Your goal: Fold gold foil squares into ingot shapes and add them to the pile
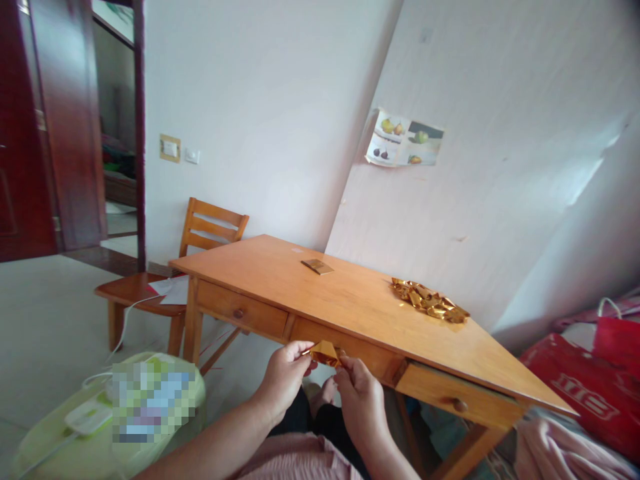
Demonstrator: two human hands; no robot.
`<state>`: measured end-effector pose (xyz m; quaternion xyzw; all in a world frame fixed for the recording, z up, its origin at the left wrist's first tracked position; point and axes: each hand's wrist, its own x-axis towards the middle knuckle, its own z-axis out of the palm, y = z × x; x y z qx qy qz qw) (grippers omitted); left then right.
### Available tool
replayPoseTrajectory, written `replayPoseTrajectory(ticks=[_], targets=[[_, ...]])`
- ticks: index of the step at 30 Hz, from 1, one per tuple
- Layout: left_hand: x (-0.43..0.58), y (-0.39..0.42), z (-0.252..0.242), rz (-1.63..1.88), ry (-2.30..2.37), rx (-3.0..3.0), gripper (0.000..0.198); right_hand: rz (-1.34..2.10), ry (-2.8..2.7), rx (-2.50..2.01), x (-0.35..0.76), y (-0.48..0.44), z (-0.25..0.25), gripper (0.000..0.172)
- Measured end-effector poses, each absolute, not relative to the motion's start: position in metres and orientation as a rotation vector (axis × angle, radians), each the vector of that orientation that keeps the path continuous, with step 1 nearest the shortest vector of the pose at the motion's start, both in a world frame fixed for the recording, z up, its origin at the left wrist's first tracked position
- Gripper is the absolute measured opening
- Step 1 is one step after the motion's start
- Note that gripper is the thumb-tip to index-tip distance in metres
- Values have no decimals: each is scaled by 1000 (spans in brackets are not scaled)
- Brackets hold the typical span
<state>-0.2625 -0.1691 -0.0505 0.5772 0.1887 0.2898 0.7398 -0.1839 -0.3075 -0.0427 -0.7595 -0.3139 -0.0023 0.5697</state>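
Note:
My left hand (284, 375) and my right hand (361, 399) meet in front of the wooden table's (280, 275) near edge. Together they pinch a small folded piece of gold foil paper (325, 352), one hand at each side. On the tabletop to the far right lies a pile of folded gold foil pieces (429, 300). Near the table's back edge sits a small flat stack of brownish sheets (317, 267). My forearms come up from the bottom of the view above my lap.
A wooden chair (150, 287) with a white paper on its seat stands at the table's left end. A pale green object (90, 427) sits at lower left. Red bags (590, 387) lie at right. A dark red door (50, 127) is at far left.

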Motion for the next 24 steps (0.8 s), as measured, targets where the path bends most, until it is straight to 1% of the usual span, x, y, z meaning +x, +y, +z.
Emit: replayPoseTrajectory(ticks=[6, 13, 18, 24], targets=[[-261, -169, -53, 639, 407, 1264, 35, -57, -770, -1853, -187, -308, -38, 28], [-261, -169, -53, 629, 395, 1265, 31, -18, -818, -1884, -188, -308, -36, 27], [-261, -170, -53, 633, 399, 1282, 33, -19, -813, -1855, -186, -308, -36, 28], [-261, -169, -55, 642, 407, 1306, 31, -20, -793, -1897, -177, -309, -43, 32]])
